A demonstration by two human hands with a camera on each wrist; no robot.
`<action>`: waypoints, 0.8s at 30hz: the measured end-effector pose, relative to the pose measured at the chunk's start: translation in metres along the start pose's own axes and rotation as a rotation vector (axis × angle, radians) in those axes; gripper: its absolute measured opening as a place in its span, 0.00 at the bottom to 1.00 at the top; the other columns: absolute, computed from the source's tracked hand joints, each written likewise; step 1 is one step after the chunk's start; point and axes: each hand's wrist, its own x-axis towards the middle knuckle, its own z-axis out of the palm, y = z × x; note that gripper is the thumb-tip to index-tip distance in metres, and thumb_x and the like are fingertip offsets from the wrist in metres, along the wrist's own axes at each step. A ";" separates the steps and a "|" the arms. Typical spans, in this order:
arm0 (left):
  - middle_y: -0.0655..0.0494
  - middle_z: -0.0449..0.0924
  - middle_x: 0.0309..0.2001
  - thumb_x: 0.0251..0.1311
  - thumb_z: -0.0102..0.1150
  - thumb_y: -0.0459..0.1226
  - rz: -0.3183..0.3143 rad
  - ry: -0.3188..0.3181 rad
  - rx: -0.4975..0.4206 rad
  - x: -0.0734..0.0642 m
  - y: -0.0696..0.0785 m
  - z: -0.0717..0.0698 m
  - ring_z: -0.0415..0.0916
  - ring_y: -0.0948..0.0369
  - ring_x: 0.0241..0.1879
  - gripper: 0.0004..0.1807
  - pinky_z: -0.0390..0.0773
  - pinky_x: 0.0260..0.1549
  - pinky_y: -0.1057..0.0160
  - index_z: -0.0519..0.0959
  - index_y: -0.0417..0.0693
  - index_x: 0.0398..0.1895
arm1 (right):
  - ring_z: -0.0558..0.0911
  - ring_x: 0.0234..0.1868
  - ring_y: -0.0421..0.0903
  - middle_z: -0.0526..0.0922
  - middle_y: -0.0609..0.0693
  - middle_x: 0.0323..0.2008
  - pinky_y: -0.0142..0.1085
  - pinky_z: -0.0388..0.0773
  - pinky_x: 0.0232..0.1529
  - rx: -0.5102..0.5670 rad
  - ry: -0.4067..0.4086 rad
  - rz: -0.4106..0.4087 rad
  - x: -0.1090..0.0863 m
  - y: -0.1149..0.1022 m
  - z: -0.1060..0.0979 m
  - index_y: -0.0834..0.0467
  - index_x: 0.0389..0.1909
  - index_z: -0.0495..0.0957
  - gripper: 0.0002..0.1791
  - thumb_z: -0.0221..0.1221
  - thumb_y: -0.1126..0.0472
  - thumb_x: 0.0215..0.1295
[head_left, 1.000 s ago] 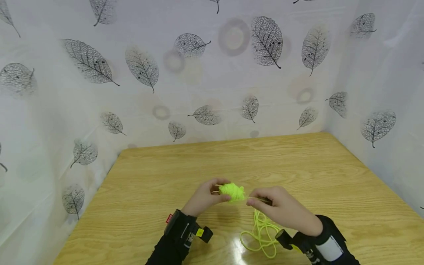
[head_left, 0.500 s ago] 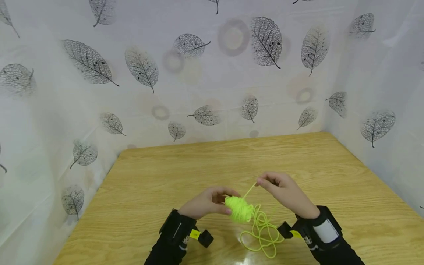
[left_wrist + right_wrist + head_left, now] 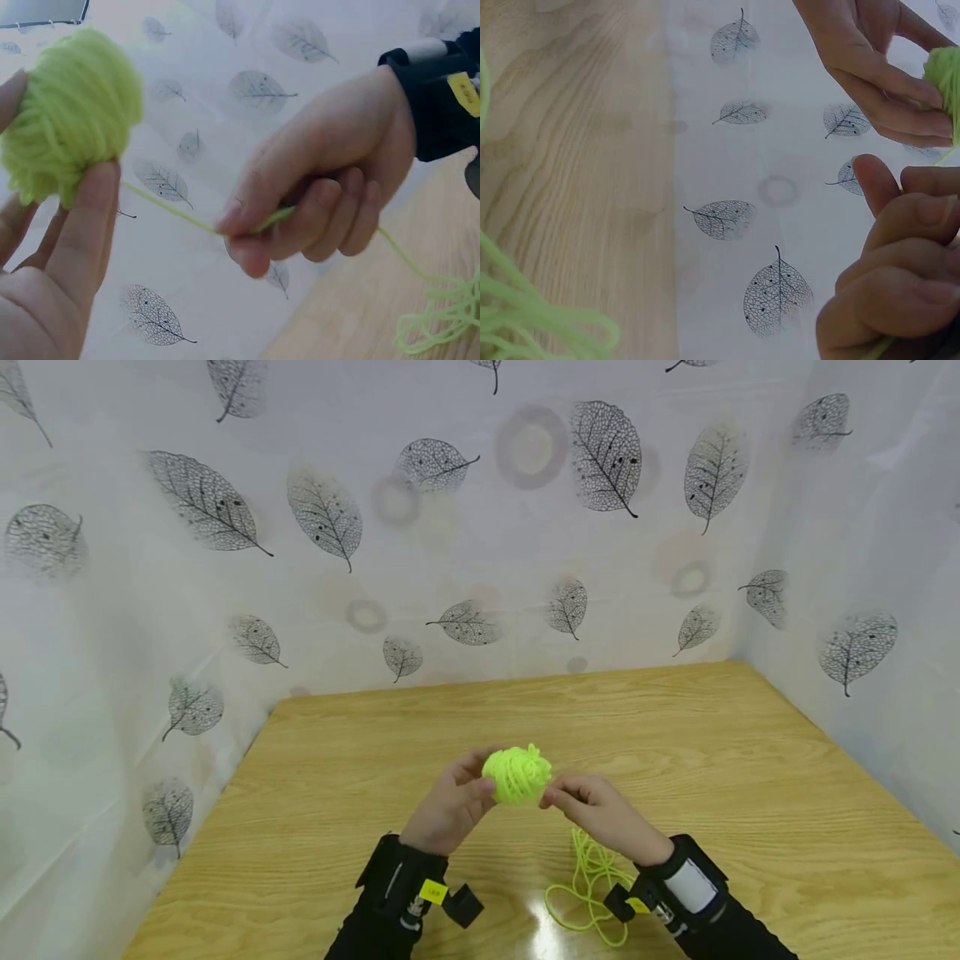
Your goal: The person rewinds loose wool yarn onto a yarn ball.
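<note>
The ball [image 3: 519, 774], gripped in the left hand's [image 3: 450, 802] fingers above the tabletop [image 3: 337, 752], has moved towards 12 o'clock while the right hand [image 3: 609, 818], fingers pinching the strand [image 3: 169, 207], has swung to the ball's 4 o'clock, seemingly carrying it round.

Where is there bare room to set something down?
Free: the table up to the patterned cloth, beyond and outward of the left hand and right hand. Crowded: the near middle, where loose yarn lies tangled.
</note>
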 end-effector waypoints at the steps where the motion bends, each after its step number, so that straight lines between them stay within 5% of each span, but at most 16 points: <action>1: 0.58 0.74 0.49 0.60 0.56 0.37 0.016 0.023 -0.010 0.000 0.001 0.001 0.72 0.63 0.47 0.15 0.73 0.49 0.67 0.74 0.55 0.51 | 0.58 0.15 0.36 0.61 0.43 0.15 0.31 0.59 0.20 0.001 -0.012 0.003 0.001 0.000 0.003 0.63 0.38 0.79 0.14 0.46 0.61 0.72; 8: 0.54 0.71 0.50 0.62 0.52 0.30 0.069 0.315 -0.065 0.001 0.008 0.002 0.73 0.62 0.48 0.14 0.72 0.51 0.67 0.72 0.51 0.51 | 0.58 0.15 0.34 0.64 0.42 0.15 0.29 0.60 0.20 -0.061 -0.080 0.021 0.003 0.004 0.015 0.62 0.35 0.79 0.14 0.47 0.60 0.71; 14: 0.49 0.68 0.52 0.61 0.54 0.29 0.065 0.564 0.172 0.005 0.009 -0.003 0.72 0.59 0.48 0.20 0.69 0.55 0.59 0.66 0.39 0.56 | 0.55 0.12 0.32 0.60 0.39 0.13 0.25 0.57 0.16 -0.142 -0.190 -0.003 0.000 0.002 0.019 0.61 0.34 0.80 0.15 0.48 0.58 0.70; 19: 0.46 0.68 0.54 0.56 0.60 0.31 0.064 0.627 0.362 0.007 0.005 -0.010 0.71 0.56 0.47 0.24 0.73 0.47 0.64 0.69 0.37 0.56 | 0.56 0.13 0.31 0.61 0.38 0.14 0.24 0.57 0.16 -0.161 -0.235 -0.029 -0.004 -0.010 0.015 0.60 0.33 0.80 0.14 0.49 0.57 0.70; 24: 0.47 0.70 0.54 0.53 0.63 0.34 0.049 0.623 0.526 0.008 0.000 -0.013 0.71 0.53 0.49 0.25 0.76 0.46 0.64 0.71 0.39 0.56 | 0.57 0.13 0.31 0.60 0.37 0.15 0.24 0.57 0.17 -0.181 -0.247 -0.070 -0.010 -0.026 0.006 0.52 0.30 0.78 0.12 0.49 0.54 0.70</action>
